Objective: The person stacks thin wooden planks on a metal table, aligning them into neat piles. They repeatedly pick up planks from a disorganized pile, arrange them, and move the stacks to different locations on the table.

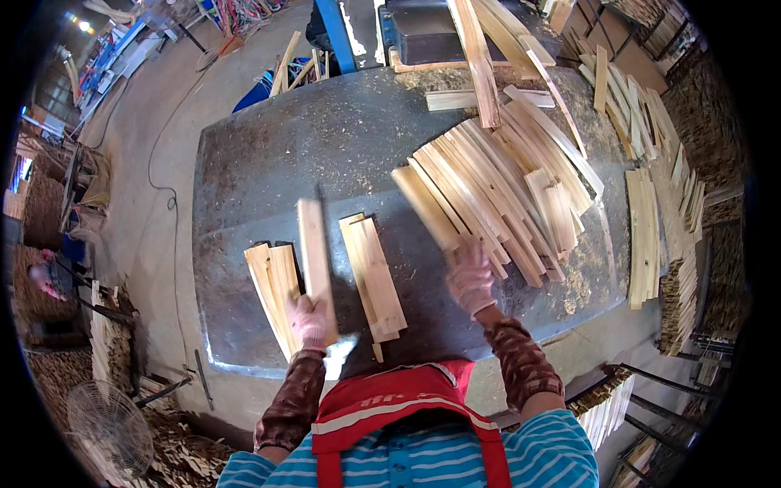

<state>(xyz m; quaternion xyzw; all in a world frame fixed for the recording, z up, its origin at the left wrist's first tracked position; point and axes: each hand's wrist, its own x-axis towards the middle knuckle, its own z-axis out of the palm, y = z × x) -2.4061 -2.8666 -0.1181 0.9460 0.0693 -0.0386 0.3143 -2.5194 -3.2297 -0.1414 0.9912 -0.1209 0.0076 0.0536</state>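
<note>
My left hand (307, 320), in a pale pinkish glove, grips the lower part of a narrow wooden board (311, 236), which is slightly blurred. That board stands out above a small group of boards (272, 281) on the dark metal table. My right hand (470, 281), gloved alike, has its fingers on the lower end of a blurred wooden board (425, 203) at the left edge of a big fanned pile of boards (488, 187). Between my hands lies another small group of boards (374, 272), side by side and partly overlapping.
The dark table (260, 163) carries scattered wood chips and sawdust. Longer planks (474, 57) lie at its far right, by a machine (423, 32). Stacked boards (643, 236) stand off the right edge. At the lower left is a round fan (110, 427); a cable (172, 195) crosses the floor.
</note>
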